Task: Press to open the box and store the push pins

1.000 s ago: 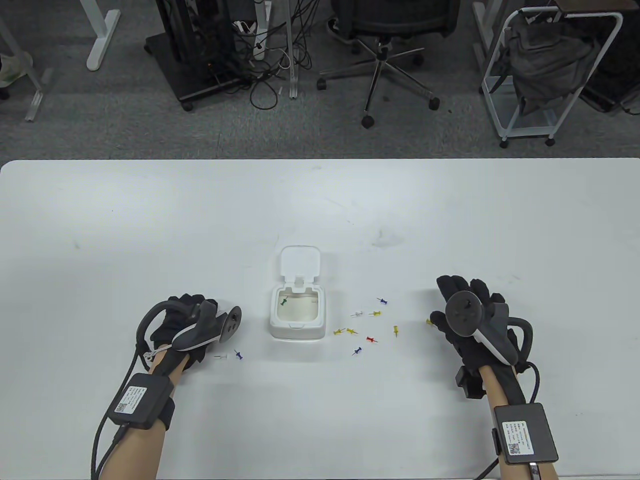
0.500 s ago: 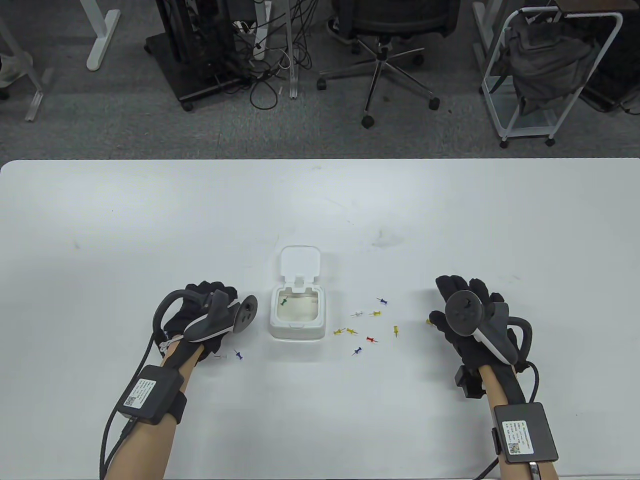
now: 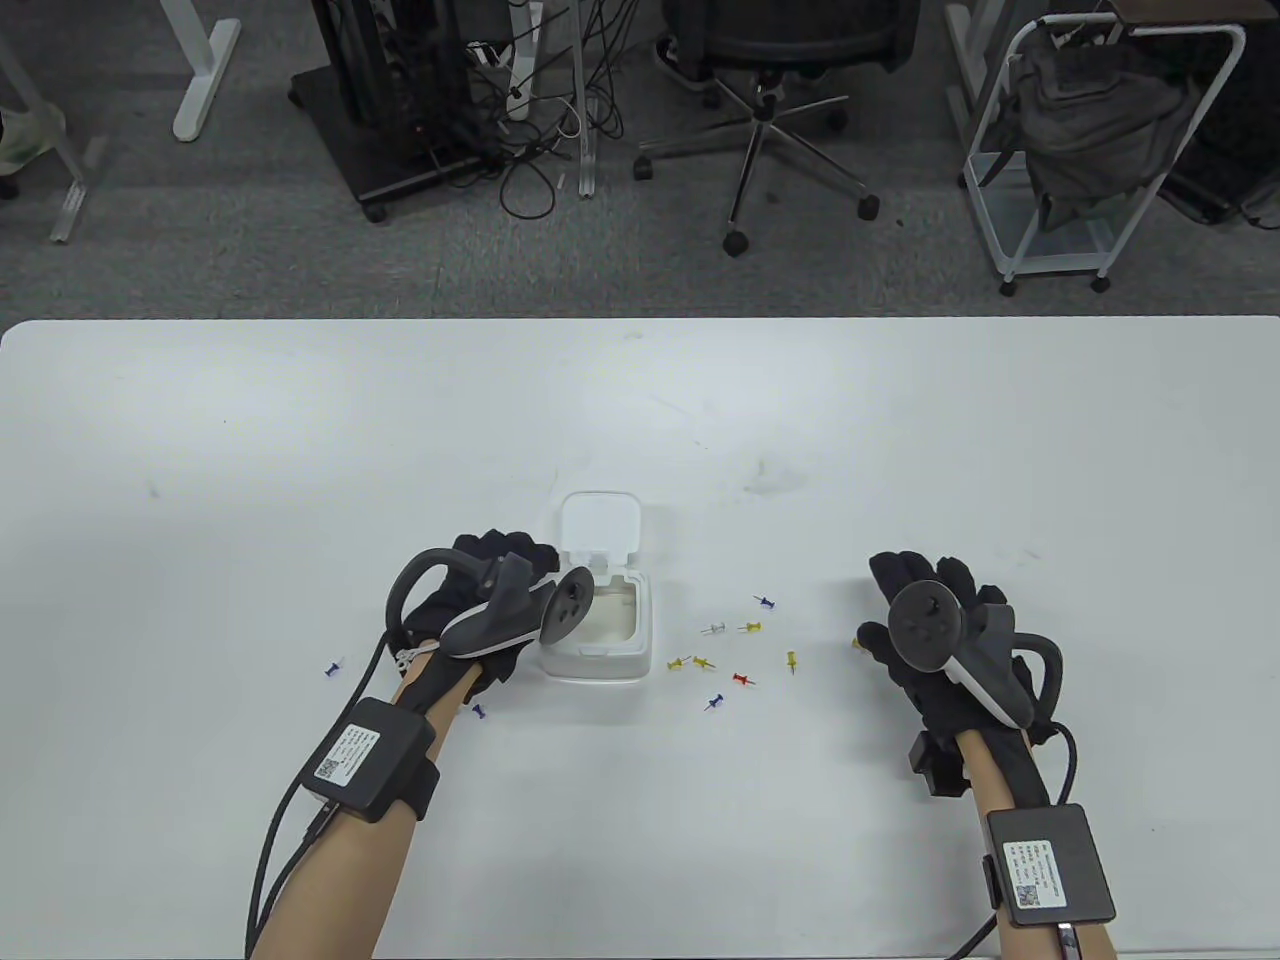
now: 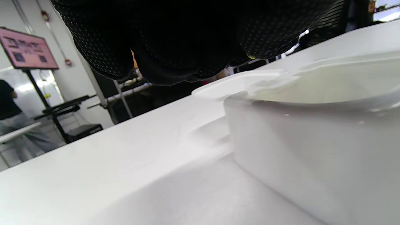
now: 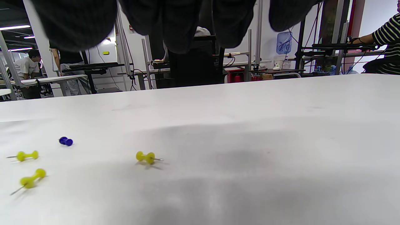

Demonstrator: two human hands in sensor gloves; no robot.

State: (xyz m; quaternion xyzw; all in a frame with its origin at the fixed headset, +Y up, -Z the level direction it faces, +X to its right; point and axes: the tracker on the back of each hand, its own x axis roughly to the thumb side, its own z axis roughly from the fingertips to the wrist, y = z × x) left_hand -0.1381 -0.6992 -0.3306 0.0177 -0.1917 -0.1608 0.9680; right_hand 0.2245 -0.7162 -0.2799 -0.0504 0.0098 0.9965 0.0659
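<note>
The white box [image 3: 597,640] stands mid-table with its lid [image 3: 599,525] flipped back. My left hand [image 3: 505,565] hovers over the box's left rim, and its tracker hides part of the inside. In the left wrist view its fingers [image 4: 187,40] are bunched above the box wall [image 4: 312,140], with a small yellow-green bit pinched at the tips. Several push pins [image 3: 742,680] lie scattered right of the box. My right hand [image 3: 915,585] rests flat and relaxed on the table beyond them, a yellow pin [image 3: 858,643] by its thumb; the right wrist view shows that pin [image 5: 145,157].
Two blue pins [image 3: 333,667] [image 3: 478,710] lie left of the box, near my left forearm. The table's far edge [image 3: 640,322] faces an office chair [image 3: 770,100], cables and a white cart [image 3: 1090,150] on the floor.
My left hand has travelled right and forward from the table's left to over the box, uncovering a blue pin where it was. The right hand has stayed put.
</note>
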